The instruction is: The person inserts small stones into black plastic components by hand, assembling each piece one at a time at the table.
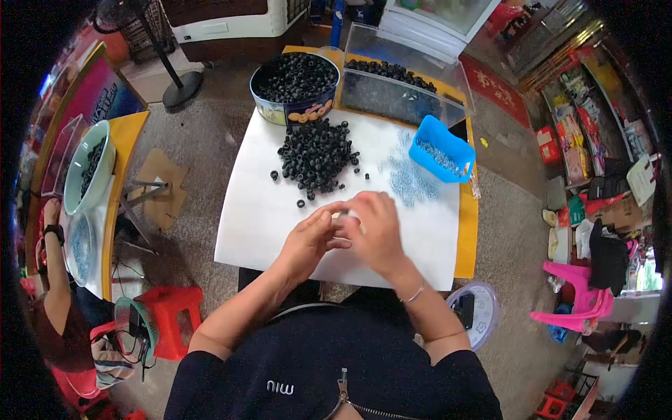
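My left hand [309, 238] and my right hand [378, 234] come together over the near part of a white sheet [255, 227]. Both have curled fingers, the fingertips close to each other; anything between them is too small or hidden to make out. Slight blur softens my right hand. Just beyond my hands lies a heap of black ring-shaped pieces [318, 155], a few of them loose around it. Small pale-blue bits [411, 183] are spread on the sheet to the right, beside a tilted blue plastic container [444, 143] holding more of them.
A round tin [290, 115] full of black pieces and a clear plastic box [399, 101] with more stand at the back. Left, another person's arm [57, 273] is by a second table with a pale-green bowl [105, 164]. Red [175, 318] and pink stools [577, 294] stand on the floor.
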`<state>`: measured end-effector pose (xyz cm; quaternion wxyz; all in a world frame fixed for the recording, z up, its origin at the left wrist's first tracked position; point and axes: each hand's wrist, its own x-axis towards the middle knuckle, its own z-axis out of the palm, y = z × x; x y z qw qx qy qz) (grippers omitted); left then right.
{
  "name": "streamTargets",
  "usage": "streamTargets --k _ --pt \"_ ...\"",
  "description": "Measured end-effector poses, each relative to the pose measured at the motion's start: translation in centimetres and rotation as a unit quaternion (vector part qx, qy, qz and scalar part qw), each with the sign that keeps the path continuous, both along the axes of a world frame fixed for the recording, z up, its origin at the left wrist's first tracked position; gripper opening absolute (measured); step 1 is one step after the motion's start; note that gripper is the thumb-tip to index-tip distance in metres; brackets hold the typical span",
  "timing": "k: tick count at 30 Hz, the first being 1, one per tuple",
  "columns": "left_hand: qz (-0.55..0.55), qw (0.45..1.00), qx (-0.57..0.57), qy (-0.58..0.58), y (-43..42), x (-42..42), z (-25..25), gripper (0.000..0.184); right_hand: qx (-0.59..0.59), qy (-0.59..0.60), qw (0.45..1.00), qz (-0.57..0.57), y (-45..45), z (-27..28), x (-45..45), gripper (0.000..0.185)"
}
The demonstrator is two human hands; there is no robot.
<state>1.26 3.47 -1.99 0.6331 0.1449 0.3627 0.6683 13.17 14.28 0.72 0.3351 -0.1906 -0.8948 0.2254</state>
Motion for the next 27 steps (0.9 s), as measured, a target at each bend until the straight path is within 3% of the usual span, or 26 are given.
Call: streamTargets --k 3,6,8,12,14,18,21,27 --pt "-0.002 1.000 -0.010 0.013 -0.5 -0.6 -0.4 0.043 -0.013 0.012 0.997 -0.074 6.2 1.1 -0.9 0.016" --pt "-0.005 0.998 -0.037 0.046 -1.4 -1.1 -0.3 0.039 0.065 0.056 0.987 -0.136 14.1 6.0 -3.5 0.023" --pt "-0.005 0.995 -0.062 0.074 -2.4 -1.1 -0.5 0.036 0.124 0.058 0.978 -0.154 19.7 6.4 -4.6 0.031" --pt "0.026 0.984 -0.100 0.147 -3.8 -2.2 -0.8 0.025 0.058 0.018 0.990 -0.126 16.6 6.0 -4.5 0.033" --pt "0.055 0.970 -0.110 0.212 -4.4 -3.5 -1.4 0.023 0.028 -0.001 0.996 -0.080 12.5 2.4 -3.0 0.026" --pt "0.117 0.874 -0.177 0.437 -3.8 -5.6 -0.9 0.018 -0.156 -0.073 0.983 -0.057 4.5 -1.6 0.4 0.017" --pt "0.166 0.750 -0.095 0.634 -1.9 -6.6 -2.8 0.018 -0.200 -0.070 0.975 -0.058 1.1 -3.4 2.1 0.015" --pt "0.082 0.669 -0.155 0.723 -0.3 -5.3 -2.4 0.017 -0.223 -0.048 0.971 -0.075 -1.3 -4.0 4.5 0.013"
